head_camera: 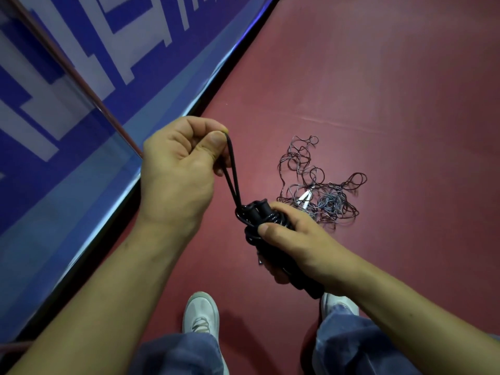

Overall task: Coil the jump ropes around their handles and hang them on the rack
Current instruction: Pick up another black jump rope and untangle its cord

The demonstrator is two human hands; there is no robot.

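One black jump rope: my right hand is gripping its coiled bundle above the floor, my left hand is pinching its single loop tight; one tangled rope pile is lying beyond.

A red floor carries a tangle of thin ropes and two white shoes.
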